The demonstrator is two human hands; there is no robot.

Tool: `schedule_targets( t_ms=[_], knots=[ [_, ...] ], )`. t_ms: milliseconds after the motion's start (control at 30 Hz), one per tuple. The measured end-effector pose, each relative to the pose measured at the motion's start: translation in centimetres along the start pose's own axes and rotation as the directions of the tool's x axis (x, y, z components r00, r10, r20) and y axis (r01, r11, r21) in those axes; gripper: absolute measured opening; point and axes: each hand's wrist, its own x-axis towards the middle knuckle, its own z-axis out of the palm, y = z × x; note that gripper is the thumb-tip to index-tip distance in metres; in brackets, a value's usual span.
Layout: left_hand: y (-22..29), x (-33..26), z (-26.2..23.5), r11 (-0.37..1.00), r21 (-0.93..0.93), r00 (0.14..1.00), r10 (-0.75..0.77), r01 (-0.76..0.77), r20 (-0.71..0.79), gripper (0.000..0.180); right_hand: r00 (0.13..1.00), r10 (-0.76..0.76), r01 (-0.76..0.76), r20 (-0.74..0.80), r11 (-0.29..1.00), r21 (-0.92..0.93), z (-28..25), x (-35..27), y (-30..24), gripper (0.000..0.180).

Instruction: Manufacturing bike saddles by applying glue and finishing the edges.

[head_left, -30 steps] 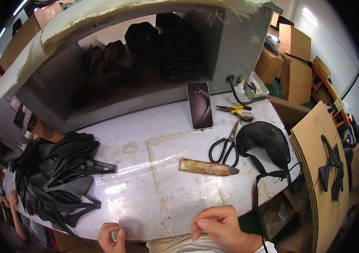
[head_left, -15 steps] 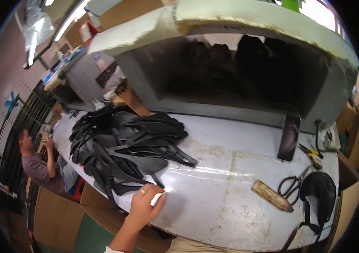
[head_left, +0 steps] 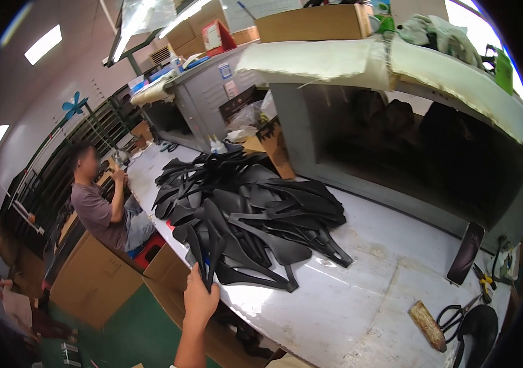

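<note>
Lower left of centre: our left hand (head_left: 201,299) seems to grip black strip (head_left: 215,259) at near edge of pile (head_left: 283,245), mid-frame. Overlapping pieces could snag, dragging others off table (head_left: 347,310). Our right hand unseen.

Green floor (head_left: 120,334) lies below a white counter (head_left: 347,319) running back past a grey cabinet (head_left: 203,107); pale wall (head_left: 31,107) at left, rectangular light panel (head_left: 43,44) glowing overhead.

Blue fan (head_left: 75,105), phone (head_left: 466,253), cardboard box (head_left: 92,279)
</note>
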Motion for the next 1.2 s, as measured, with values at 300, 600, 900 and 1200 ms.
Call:
schedule_targets(
  t_ms=[300, 600, 900, 1200],
  knots=[
    [6.9, -3.7, -1.8, 0.076, -0.975, 0.881, -0.447, 0.208, 0.153, 0.081, 0.633, -0.773, 0.735, -0.032, 0.614, -0.288, 1.0, 2.3, -19.8, 0.022],
    [5.7, -6.3, -2.0, 0.085, -0.982, 0.903, -0.412, 0.171, 0.122, 0.083, 0.432, -0.897, 0.599, -0.097, 0.366, -0.712, 1.2, 11.9, -30.2, 0.066],
    [0.2, -4.0, -4.6, 0.965, -0.26, 0.997, 0.017, -0.037, -0.076, 0.075, 0.439, -0.898, 0.336, 0.006, 0.158, -0.929, 2.7, 20.8, -28.3, 0.047],
    [-3.4, -0.9, -6.2, 0.958, -0.142, 0.962, 0.228, -0.249, -0.148, 0.064, 0.542, -0.835, 0.463, 0.09, 0.208, -0.861, -4.0, 11.5, -25.8, 0.031]
  ],
)
